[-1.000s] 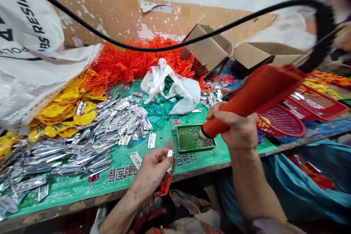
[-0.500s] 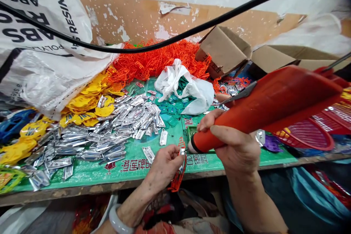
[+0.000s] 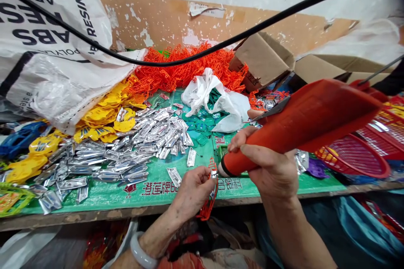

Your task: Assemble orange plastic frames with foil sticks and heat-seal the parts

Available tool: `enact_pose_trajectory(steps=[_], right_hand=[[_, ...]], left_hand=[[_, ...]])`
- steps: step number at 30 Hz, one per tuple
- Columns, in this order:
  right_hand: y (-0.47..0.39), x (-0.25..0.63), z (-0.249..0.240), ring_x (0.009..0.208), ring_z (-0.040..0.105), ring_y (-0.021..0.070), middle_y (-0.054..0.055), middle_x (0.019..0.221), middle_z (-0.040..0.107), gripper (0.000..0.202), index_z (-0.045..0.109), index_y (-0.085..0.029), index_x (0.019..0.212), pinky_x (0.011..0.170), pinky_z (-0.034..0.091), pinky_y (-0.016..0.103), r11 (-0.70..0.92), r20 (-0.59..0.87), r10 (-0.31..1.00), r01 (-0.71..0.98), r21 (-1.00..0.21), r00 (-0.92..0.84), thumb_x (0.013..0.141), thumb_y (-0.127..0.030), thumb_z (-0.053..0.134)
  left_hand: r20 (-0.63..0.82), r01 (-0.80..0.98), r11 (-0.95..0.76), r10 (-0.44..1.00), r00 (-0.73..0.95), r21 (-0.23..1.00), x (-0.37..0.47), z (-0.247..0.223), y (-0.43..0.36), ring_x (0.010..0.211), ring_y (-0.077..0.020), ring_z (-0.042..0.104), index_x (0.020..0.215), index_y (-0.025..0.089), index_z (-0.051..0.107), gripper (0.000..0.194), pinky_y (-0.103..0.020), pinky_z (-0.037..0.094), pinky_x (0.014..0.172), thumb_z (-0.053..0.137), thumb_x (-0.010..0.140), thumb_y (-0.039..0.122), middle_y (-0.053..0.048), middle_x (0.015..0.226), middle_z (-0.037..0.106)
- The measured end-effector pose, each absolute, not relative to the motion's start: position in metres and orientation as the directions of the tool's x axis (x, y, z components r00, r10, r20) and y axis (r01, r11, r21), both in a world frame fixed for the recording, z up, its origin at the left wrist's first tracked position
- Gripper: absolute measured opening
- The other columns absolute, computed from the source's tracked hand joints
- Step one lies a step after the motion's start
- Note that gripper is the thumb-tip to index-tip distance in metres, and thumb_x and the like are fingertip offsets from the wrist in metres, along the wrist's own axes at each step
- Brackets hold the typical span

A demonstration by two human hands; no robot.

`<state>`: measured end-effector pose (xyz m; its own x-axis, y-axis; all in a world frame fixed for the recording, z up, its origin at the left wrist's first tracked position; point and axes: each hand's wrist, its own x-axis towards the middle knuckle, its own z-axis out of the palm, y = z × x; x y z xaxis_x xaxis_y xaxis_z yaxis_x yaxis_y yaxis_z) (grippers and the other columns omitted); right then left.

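My left hand (image 3: 194, 189) pinches a small orange-red plastic frame (image 3: 208, 206) with a silver piece on it, just over the table's front edge. My right hand (image 3: 273, 168) is wrapped round a large red tool (image 3: 296, 117), whose dark-ringed, pale tip (image 3: 223, 169) points left, right beside the frame's upper end. Whether the tip touches the frame cannot be told. A green tray (image 3: 222, 151) shows partly behind the tool. Loose silver pieces (image 3: 158, 134) lie heaped left of my hands, with two single ones near my left fingers.
Orange frames (image 3: 186, 67) are piled at the back, near a white plastic bag (image 3: 233, 111) over green pieces. Yellow parts (image 3: 104, 113) and a large white sack (image 3: 57, 63) are at left. Cardboard boxes (image 3: 265, 59) and red baskets (image 3: 356, 157) stand at right. A black cable crosses above.
The view has shifted slightly, so the scene sits a little further right. Both hands keep their holds, and the tool's tip stays beside the frame.
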<state>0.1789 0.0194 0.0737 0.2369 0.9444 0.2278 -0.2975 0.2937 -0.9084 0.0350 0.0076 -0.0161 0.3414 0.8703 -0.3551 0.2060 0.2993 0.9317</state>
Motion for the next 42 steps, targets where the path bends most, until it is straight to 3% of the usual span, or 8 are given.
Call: enact_pose_trajectory(steps=[8, 16, 21, 27, 33, 36, 42], right_hand=[[0.017, 0.180, 0.071, 0.062, 0.058, 0.0172, -0.003, 0.068, 0.061, 0.028, 0.061, -0.021, 0.090, 0.060, 0.050, 0.032, 0.311, 0.253, 0.943, -0.300, -0.902, 0.218, 0.065, -0.015, 0.072], [0.011, 0.182, 0.057, 0.068, 0.059, 0.0187, 0.000, 0.073, 0.060, 0.011, 0.061, -0.022, 0.076, 0.070, 0.054, 0.037, 0.334, 0.311, 0.929, -0.094, -0.938, 0.202, 0.070, -0.021, 0.070], [0.013, 0.181, 0.052, 0.067, 0.059, 0.0192, -0.001, 0.073, 0.060, 0.017, 0.062, -0.024, 0.083, 0.071, 0.054, 0.039, 0.337, 0.321, 0.935, -0.100, -0.936, 0.151, 0.069, -0.021, 0.070], [0.013, 0.181, 0.051, 0.068, 0.059, 0.0201, 0.000, 0.073, 0.060, 0.018, 0.063, -0.024, 0.085, 0.071, 0.054, 0.040, 0.369, 0.354, 0.925, -0.106, -0.923, 0.137, 0.069, -0.021, 0.070], [0.015, 0.202, 0.069, 0.063, 0.057, 0.0177, -0.003, 0.069, 0.061, 0.023, 0.062, -0.023, 0.085, 0.068, 0.050, 0.036, 0.430, 0.347, 0.873, -0.204, -0.880, 0.344, 0.065, -0.018, 0.072], [0.021, 0.220, 0.065, 0.061, 0.057, 0.0174, -0.001, 0.068, 0.062, 0.020, 0.062, -0.020, 0.076, 0.065, 0.048, 0.035, 0.448, 0.349, 0.823, -0.135, -0.884, 0.449, 0.061, -0.014, 0.075], [0.028, 0.246, 0.031, 0.057, 0.054, 0.0160, -0.001, 0.065, 0.061, 0.016, 0.061, -0.018, 0.066, 0.060, 0.047, 0.033, 0.410, 0.354, 0.799, -0.009, -0.912, 0.486, 0.064, -0.019, 0.077]], left_hand=[[-0.348, 0.212, 0.290, 0.876, 0.333, 0.933, 0.037, -0.019, 0.007, 0.053, -0.0113, 0.036, 0.074, 0.016, 0.061, 0.015, -0.024, 0.023, 0.050, 0.055, 0.075, 0.029, 0.006, 0.057, 0.043], [-0.336, 0.185, 0.290, 0.890, 0.308, 0.939, 0.039, -0.018, 0.005, 0.054, -0.0116, 0.035, 0.073, 0.017, 0.058, 0.015, -0.025, 0.026, 0.052, 0.056, 0.074, 0.031, 0.005, 0.058, 0.045], [-0.326, 0.145, 0.296, 0.901, 0.287, 0.944, 0.041, -0.019, 0.003, 0.058, -0.0129, 0.042, 0.074, 0.016, 0.061, 0.019, -0.025, 0.030, 0.055, 0.057, 0.075, 0.034, 0.003, 0.062, 0.051], [-0.345, 0.142, 0.317, 0.898, 0.274, 0.938, 0.038, -0.014, 0.004, 0.053, -0.0113, 0.038, 0.072, 0.016, 0.063, 0.018, -0.024, 0.028, 0.052, 0.060, 0.074, 0.034, 0.005, 0.058, 0.048], [-0.380, 0.170, 0.341, 0.863, 0.333, 0.925, 0.021, -0.011, 0.013, 0.053, -0.0110, 0.041, 0.079, 0.016, 0.063, 0.028, -0.023, 0.030, 0.051, 0.064, 0.077, 0.043, 0.005, 0.061, 0.052], [-0.414, 0.146, 0.388, 0.833, 0.367, 0.910, 0.013, -0.014, 0.016, 0.051, -0.0099, 0.041, 0.082, 0.017, 0.061, 0.031, -0.022, 0.031, 0.048, 0.066, 0.078, 0.047, 0.005, 0.061, 0.052], [-0.395, 0.125, 0.376, 0.852, 0.343, 0.918, 0.009, -0.021, 0.017, 0.057, -0.0118, 0.050, 0.082, 0.017, 0.058, 0.034, -0.022, 0.037, 0.048, 0.066, 0.078, 0.050, 0.002, 0.069, 0.058]])
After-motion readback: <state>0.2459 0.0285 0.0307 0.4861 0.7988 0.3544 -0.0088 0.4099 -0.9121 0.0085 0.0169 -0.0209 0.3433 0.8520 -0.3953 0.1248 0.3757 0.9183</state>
